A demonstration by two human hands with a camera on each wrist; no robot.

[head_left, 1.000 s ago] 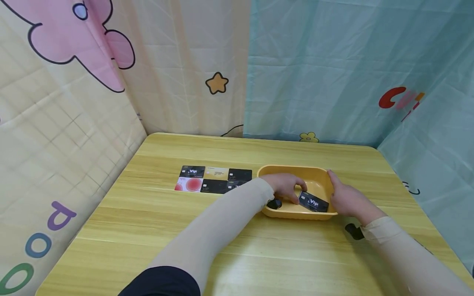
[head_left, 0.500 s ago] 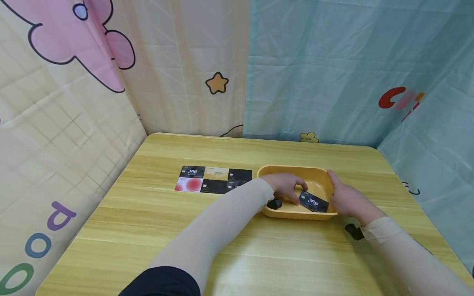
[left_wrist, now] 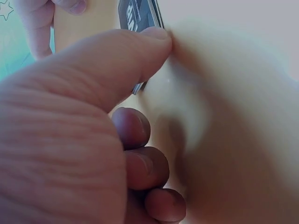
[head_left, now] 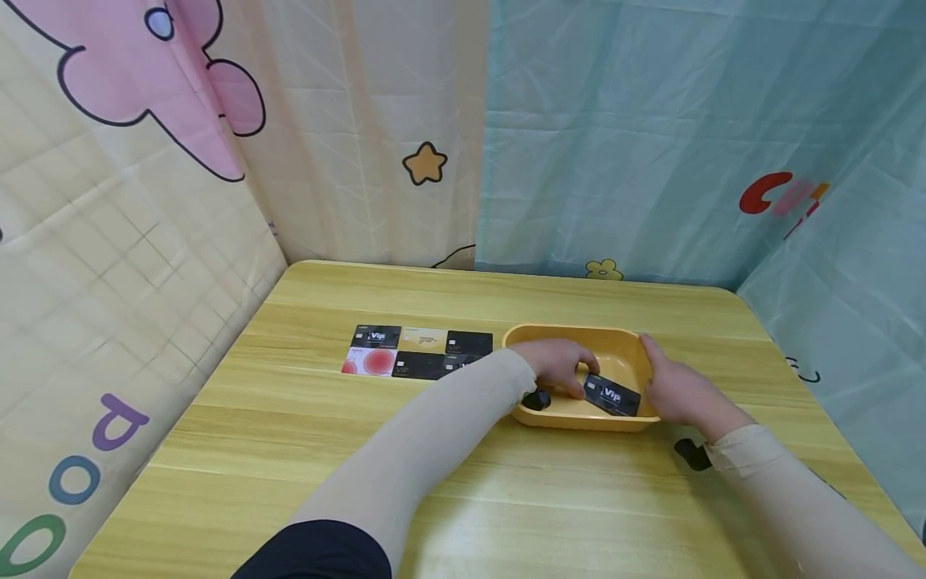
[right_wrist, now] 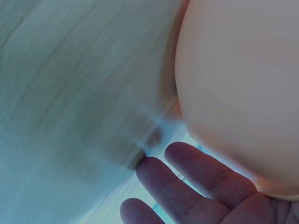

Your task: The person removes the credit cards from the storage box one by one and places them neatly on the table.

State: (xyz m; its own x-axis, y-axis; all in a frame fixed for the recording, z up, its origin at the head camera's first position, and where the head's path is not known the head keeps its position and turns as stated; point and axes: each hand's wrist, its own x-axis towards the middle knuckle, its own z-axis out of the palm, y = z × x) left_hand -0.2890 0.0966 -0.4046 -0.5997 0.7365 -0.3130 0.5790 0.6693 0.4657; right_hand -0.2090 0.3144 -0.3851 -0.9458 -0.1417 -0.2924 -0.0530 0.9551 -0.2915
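Note:
My left hand (head_left: 555, 363) reaches inside a yellow-orange plastic tray (head_left: 567, 330), with thumb and forefinger at the left end of a stack of black VIP cards (head_left: 612, 396). In the left wrist view the thumb lies over these cards (left_wrist: 140, 14), whose layered edges show, while the other fingers curl below. The stack lies at a slant in the tray's near right part. My right hand (head_left: 683, 392) holds the tray's right rim from outside. In the right wrist view several of its fingers (right_wrist: 210, 179) extend beside the tray's outer wall (right_wrist: 238, 84).
Left of the tray, several cards lie in two rows on the wooden table (head_left: 304, 434): a gold card (head_left: 424, 339), a card with pink circles (head_left: 370, 361) and black ones such as the VIP card (head_left: 378, 335). The left sleeve (head_left: 419, 438) overlaps the lower right card. Printed curtains (head_left: 622, 145) stand behind.

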